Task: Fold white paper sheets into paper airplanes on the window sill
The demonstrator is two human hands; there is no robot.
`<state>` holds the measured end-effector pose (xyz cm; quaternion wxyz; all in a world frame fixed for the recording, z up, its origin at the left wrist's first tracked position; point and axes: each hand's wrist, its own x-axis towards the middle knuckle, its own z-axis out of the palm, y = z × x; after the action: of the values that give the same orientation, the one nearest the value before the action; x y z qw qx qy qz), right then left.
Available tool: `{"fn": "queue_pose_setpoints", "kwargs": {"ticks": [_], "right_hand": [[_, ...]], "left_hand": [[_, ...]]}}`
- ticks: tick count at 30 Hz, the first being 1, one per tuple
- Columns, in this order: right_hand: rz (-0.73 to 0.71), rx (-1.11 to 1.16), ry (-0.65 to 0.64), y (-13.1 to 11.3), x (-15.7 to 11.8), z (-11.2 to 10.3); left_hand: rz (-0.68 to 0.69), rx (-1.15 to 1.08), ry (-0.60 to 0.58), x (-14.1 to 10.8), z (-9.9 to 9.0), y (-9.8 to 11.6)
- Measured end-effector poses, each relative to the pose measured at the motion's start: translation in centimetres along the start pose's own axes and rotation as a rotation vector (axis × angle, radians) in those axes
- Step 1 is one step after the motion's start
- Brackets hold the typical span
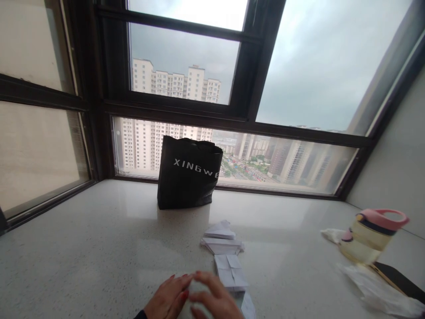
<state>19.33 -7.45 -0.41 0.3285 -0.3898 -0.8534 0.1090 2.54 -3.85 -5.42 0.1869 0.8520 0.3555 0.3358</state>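
Observation:
At the bottom edge of the view, my left hand (167, 296) and my right hand (217, 299) meet over a piece of white paper (196, 287). The left fingers lie close together along the paper, with the thumb bent in. My right fingers curl onto it from the other side. Most of this paper is hidden by the hands or cut off by the frame. Just beyond the right hand lies a folded white paper square (231, 273) with crossing creases. Behind it sit a folded paper boat shape (223, 245) and a pointed folded paper (220, 229).
A black bag (189, 177) with white letters stands near the window. On the right are a drink bottle (368, 237) with a pink lid, a dark phone (400, 279) and a crumpled white tissue (375, 285). The speckled white sill (99, 248) meets dark window frames.

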Motion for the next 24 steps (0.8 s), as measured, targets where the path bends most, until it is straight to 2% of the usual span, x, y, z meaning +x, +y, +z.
{"fn": "queue_pose_setpoints", "kwargs": {"ticks": [3,6,9,12,14,17,21,24], "right_hand": [[0.194,-0.105,0.18,3.6,1.7,-3.8],[0.312,-0.176,0.195,8.8,3.1,-6.7],[0.358,-0.166,0.18,13.7,3.4,-7.5],[0.377,-0.147,0.144,16.4,3.2,-6.7],[0.378,-0.136,0.102,16.7,3.1,-5.7],[0.36,-0.129,0.027,15.2,3.4,-3.5],[0.254,-0.108,-0.113,10.8,4.8,0.0],[0.124,-0.062,-0.228,7.4,6.1,1.1]], "left_hand": [[-0.09,-0.134,0.045,0.2,-0.2,0.4],[-0.157,-0.217,0.061,0.2,-0.1,0.5],[-0.199,-0.26,0.082,0.3,0.2,0.3],[-0.194,-0.278,0.106,0.5,0.4,0.1],[-0.182,-0.27,0.121,0.5,0.6,0.1],[-0.153,-0.239,0.162,0.4,0.8,0.2],[-0.077,-0.126,0.285,0.4,0.5,-0.3],[0.02,0.059,0.392,0.6,-0.6,-0.9]]}}
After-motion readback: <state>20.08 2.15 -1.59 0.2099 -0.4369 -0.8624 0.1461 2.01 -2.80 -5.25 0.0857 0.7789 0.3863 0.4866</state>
